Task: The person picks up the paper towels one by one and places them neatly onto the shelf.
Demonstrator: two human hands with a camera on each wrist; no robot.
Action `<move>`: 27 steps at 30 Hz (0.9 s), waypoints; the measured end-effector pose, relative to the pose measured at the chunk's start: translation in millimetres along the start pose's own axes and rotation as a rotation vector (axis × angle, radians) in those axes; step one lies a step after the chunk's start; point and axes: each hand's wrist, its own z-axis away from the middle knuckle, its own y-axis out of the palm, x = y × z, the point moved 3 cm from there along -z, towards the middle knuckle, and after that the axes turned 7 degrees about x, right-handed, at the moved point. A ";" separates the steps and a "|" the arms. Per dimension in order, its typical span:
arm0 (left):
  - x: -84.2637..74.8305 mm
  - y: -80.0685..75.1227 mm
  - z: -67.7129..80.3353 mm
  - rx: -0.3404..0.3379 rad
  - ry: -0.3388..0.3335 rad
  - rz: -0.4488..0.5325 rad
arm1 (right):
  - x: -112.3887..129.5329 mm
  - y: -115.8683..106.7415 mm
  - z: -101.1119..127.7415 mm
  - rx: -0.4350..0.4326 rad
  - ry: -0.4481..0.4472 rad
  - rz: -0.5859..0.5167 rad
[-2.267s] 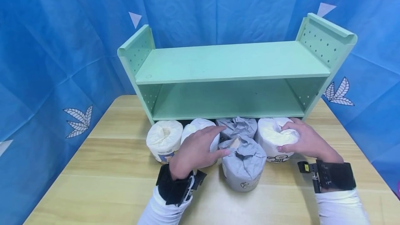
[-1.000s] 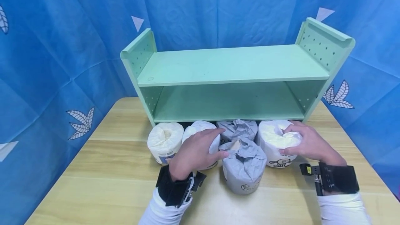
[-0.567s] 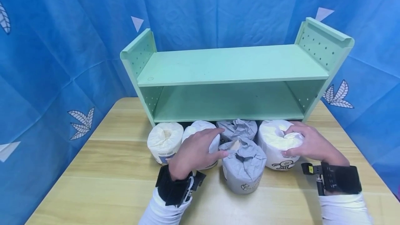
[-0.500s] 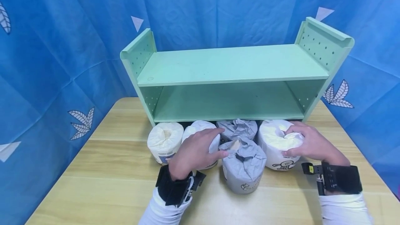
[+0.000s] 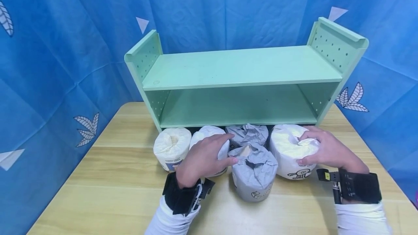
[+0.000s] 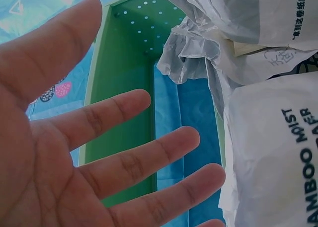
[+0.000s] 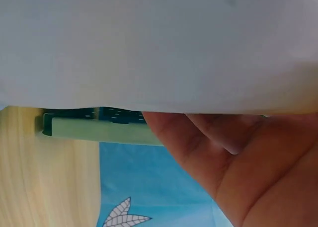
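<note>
My right hand (image 5: 321, 148) grips a white-wrapped toilet roll (image 5: 290, 148) at its right side, the thumb on the near side and fingers over the top and behind. In the right wrist view the roll's white wrapper (image 7: 159, 53) hides the fingertips. My left hand (image 5: 207, 157) hovers over a second white toilet roll (image 5: 205, 133), its thumb reaching to the front grey-wrapped toilet roll (image 5: 253, 177). The left wrist view shows that hand's fingers (image 6: 164, 155) spread and straight. Another grey-wrapped toilet roll (image 5: 246, 135) stands behind the front one.
A light green two-level shelf (image 5: 241, 66) stands behind the rolls on the wooden table (image 5: 107, 184). At the left of the row is another white toilet roll (image 5: 171, 148) with a printed label. A blue curtain (image 5: 81, 28) hangs round the back and sides.
My right hand has drawn its white toilet roll a little toward me and to the right, away from the shelf's front edge. The left hand stays in place.
</note>
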 end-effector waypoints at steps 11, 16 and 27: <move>0.6 -0.5 -0.7 -0.002 0.005 0.015 | 13.2 -12.2 8.2 -0.082 -0.035 -0.049; 2.5 -2.1 0.7 -0.020 0.025 0.015 | 14.9 -14.9 10.0 -0.102 -0.043 -0.028; 6.1 -2.6 1.0 -0.040 0.013 0.008 | 17.7 -17.0 11.1 -0.140 -0.046 -0.055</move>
